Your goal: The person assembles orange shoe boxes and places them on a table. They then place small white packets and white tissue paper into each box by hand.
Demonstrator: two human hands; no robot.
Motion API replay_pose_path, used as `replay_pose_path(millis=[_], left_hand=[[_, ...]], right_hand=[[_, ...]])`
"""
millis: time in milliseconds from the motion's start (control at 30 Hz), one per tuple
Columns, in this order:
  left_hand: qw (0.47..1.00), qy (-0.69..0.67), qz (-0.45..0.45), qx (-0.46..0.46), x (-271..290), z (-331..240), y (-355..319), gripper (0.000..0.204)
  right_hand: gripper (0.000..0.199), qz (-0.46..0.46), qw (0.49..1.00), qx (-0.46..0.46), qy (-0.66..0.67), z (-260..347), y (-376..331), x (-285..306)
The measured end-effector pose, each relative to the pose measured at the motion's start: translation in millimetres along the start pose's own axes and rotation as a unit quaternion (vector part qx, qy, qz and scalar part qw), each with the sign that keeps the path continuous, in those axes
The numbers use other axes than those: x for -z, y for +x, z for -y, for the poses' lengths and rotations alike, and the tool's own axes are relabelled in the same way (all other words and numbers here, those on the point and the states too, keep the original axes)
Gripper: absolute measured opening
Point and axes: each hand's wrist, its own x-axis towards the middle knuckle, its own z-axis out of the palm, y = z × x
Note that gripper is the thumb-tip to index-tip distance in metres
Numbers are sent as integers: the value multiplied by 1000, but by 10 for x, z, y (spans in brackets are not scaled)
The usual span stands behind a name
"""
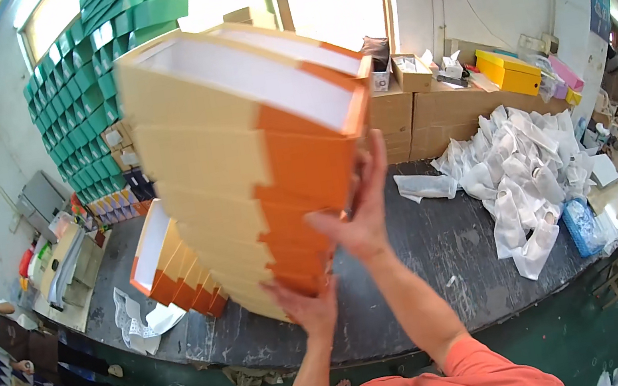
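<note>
Over the dark worktable (437, 286), a tall, tilted stack of cream-and-orange boxes (200, 170) is in both hands of the person I'm watching. The right hand (365, 212) grips it high on the orange end, thumb pressed to the side; the left hand (309, 304) supports it lower down, fingers spread against the orange. From here I can't tell whether the bottom touches the tabletop. Just left of it leans a shorter stack (180, 274) in matching colours. Well to the right lies a heap of white wrapped items (519, 168).
</note>
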Motion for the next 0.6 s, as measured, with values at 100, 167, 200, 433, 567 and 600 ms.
replay_pose_path(millis=[100,167,200,433,567,600], left_hand=[[993,-39,-102,-45,-117,-6,-5,124],[990,-100,-93,-41,-189,-254,-19,121],[987,-133,-90,16,-229,-344,-52,120],[986,70,-126,81,-120,-364,-312,96],[979,11,-173,108,-435,-1306,-720,76],[966,-198,-122,111,-642,-1820,-830,76]], right_hand=[[131,23,997,39,-67,165,177,94],[128,33,975,92,-200,409,343,348],[127,45,976,86,-197,649,475,498],[128,91,988,121,-18,1554,1234,1448],[145,116,976,100,155,1431,1241,2561],[148,84,982,72,156,1373,1129,2850]])
